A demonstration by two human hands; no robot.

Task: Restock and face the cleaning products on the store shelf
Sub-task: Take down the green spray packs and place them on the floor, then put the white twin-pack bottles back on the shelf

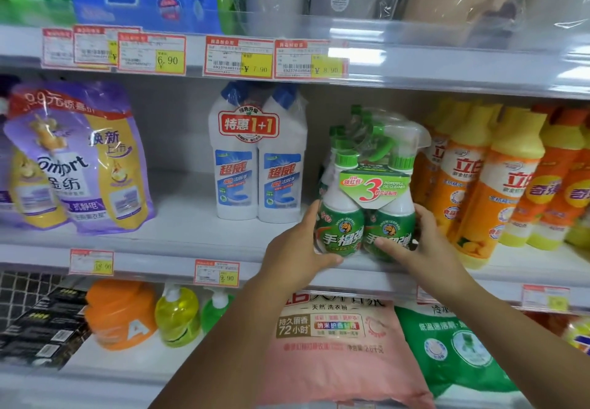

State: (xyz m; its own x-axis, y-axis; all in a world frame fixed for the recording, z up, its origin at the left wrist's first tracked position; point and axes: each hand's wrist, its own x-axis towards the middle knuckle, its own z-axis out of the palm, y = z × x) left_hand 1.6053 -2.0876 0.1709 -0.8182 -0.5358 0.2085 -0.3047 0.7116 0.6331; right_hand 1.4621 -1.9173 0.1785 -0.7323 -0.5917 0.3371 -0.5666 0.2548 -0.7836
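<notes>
A shrink-wrapped twin pack of green spray cleaner bottles [367, 204] stands at the front edge of the middle shelf [178, 233]. My left hand [298, 249] grips its left bottle from the side, thumb under the base. My right hand [418, 242] holds the right bottle, thumb across the label. More green spray bottles [357, 124] show behind the pack. To its left stands a twin pack of white toilet cleaner bottles [258, 159] with blue caps. Orange and yellow dish soap bottles [498, 178] crowd the right side.
Purple softener refill bags [76, 159] lean at the left of the middle shelf, with bare shelf between them and the white bottles. Price tags [217, 273] line the shelf rails. Below lie an orange jug [121, 312], yellow-green pump bottles [178, 312], and pink [335, 344] and green [453, 348] powder bags.
</notes>
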